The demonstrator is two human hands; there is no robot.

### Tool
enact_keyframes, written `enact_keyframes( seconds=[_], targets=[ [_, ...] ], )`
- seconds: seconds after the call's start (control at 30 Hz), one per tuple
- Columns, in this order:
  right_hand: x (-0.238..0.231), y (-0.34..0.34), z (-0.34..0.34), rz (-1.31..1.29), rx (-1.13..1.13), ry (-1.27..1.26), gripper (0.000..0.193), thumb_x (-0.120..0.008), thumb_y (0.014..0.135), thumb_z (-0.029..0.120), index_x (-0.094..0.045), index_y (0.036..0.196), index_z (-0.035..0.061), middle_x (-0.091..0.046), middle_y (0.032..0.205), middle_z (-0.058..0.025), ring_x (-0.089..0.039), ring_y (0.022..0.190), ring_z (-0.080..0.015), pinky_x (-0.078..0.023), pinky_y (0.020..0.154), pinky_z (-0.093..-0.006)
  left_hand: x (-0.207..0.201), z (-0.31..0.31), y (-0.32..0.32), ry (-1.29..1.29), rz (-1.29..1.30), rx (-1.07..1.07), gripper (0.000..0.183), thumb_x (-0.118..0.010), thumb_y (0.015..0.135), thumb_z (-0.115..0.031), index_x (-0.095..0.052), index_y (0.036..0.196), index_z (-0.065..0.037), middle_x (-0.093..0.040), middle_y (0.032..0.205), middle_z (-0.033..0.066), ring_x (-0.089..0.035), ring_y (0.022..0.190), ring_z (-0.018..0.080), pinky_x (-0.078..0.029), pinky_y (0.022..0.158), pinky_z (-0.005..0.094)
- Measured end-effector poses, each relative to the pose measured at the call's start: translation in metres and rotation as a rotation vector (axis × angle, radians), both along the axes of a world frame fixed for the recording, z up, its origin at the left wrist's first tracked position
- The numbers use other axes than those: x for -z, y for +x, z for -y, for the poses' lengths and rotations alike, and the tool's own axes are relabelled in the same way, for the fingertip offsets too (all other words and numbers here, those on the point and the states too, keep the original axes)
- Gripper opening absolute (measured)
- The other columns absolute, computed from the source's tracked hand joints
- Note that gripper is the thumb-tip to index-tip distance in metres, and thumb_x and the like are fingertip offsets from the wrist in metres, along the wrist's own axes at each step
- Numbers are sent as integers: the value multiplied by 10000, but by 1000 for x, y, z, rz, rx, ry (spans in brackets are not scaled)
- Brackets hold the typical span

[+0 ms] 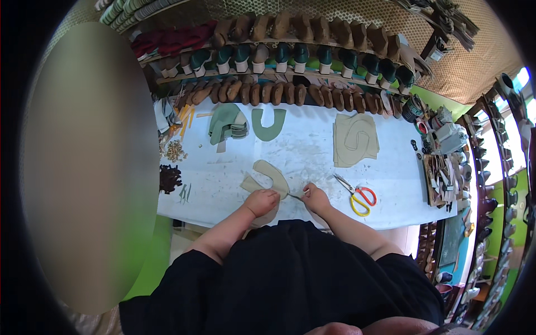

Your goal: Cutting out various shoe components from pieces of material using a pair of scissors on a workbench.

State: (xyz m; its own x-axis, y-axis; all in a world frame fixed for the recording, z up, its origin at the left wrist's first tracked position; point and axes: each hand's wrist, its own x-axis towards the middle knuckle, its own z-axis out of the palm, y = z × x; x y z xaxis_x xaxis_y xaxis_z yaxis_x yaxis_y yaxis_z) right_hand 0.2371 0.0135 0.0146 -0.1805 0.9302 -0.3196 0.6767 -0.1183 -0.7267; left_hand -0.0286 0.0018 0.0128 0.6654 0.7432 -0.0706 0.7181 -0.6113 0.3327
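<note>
A beige U-shaped piece (273, 174), seemingly fabric or thin leather, lies flat near the table's front edge. My left hand (263, 202) is closed over its lower end and holds it against the table. My right hand (316, 199) pinches a thin, dark, narrow thing (295, 196) whose far end meets the beige piece's right lower edge. Too little of it shows to tell whether it is a tool or a strip. To the right of that hand, scissors (357, 195) with one red and one yellow handle lie with their blades pointing up-left.
On the white table (307, 151) are a green U-shaped piece (269, 133), stacked green pieces (226, 124) and beige sheets (355, 139) with a curved outline. Shoe lasts (279, 94) line the back. A large blurred shape (89, 167) blocks the left side.
</note>
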Motion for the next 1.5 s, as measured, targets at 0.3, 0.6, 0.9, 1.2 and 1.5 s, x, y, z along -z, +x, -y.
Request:
enact_keyframes(
  seconds=[0.3,0.6,0.9,1.2,1.5],
  targets=[
    [15,26,2,7,-10,57,281,-679,823,181,-600,1068,69,-691,804,-100,-680,776,-261,-531,726,-374,16,14,-60,186,-45,-194,311,-646,871,-258,-682,1141,-107,-684,1186,70,-632,1134,256,-505,969,367],
    [17,49,0,-88,-134,2,301,-659,808,130,-607,1091,40,-674,799,-78,-662,741,-222,-524,701,-350,27,-4,-63,174,-185,-141,348,-631,877,-246,-656,1199,-117,-634,1296,61,-601,1194,246,-492,988,350],
    [21,54,21,6,46,187,390,-715,804,131,-589,1160,32,-673,832,-89,-666,774,-222,-530,720,-335,24,-5,-57,254,-197,-94,287,-540,908,-208,-661,1155,-128,-656,1255,43,-624,1162,245,-515,941,387],
    [9,67,8,-53,18,27,285,-678,804,140,-637,1068,41,-686,805,-62,-664,728,-168,-525,684,-300,16,-2,-46,333,-285,-51,292,-509,894,-186,-663,1114,-71,-675,1163,82,-596,1195,251,-482,968,394],
    [-16,52,19,110,-92,9,336,-745,804,212,-635,1080,55,-662,910,-108,-659,871,-259,-525,780,-367,8,13,-33,415,-214,-210,119,-554,814,-174,-660,823,-121,-669,921,39,-639,966,222,-510,830,394]
  ],
)
